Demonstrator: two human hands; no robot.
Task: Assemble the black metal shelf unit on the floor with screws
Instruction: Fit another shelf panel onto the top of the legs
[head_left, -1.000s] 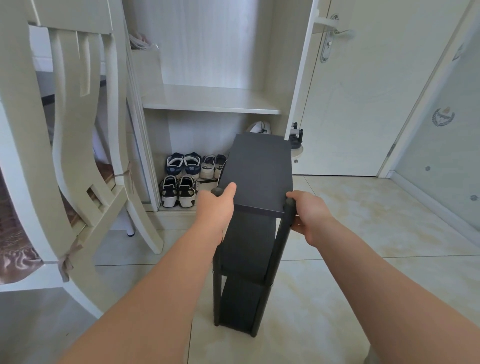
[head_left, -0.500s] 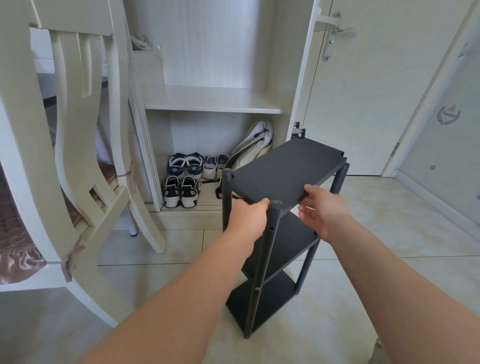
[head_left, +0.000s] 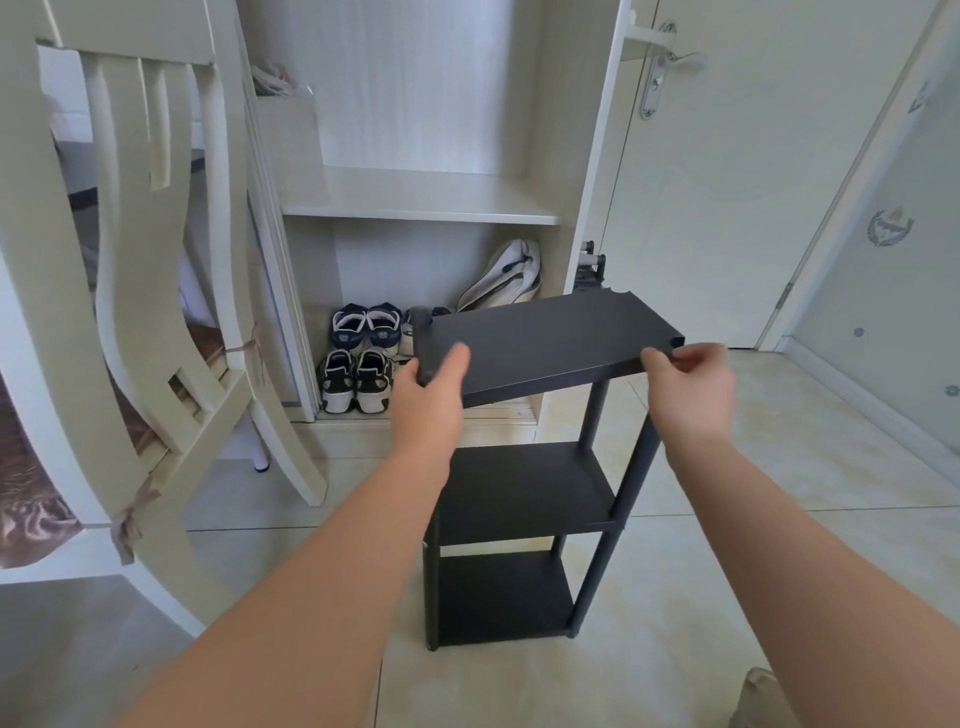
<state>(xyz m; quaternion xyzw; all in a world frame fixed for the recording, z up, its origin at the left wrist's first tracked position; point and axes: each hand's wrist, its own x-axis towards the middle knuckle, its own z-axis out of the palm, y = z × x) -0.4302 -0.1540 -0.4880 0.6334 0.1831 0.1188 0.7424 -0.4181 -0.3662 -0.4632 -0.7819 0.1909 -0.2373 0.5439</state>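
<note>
The black shelf (head_left: 545, 343) stands on the floor (head_left: 753, 545). The left hand (head_left: 431, 387) grips its top left corner. The right hand (head_left: 693, 387) pinches its top right corner.

Shelf unit (head_left: 550, 343) before wardrobe (head_left: 415, 193), chair (head_left: 124, 312) left

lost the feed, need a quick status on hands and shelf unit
Left hand grips top left corner of shelf unit. Right hand pinches top right end. Unit upright on floor. Chair close left, not touching.
</note>
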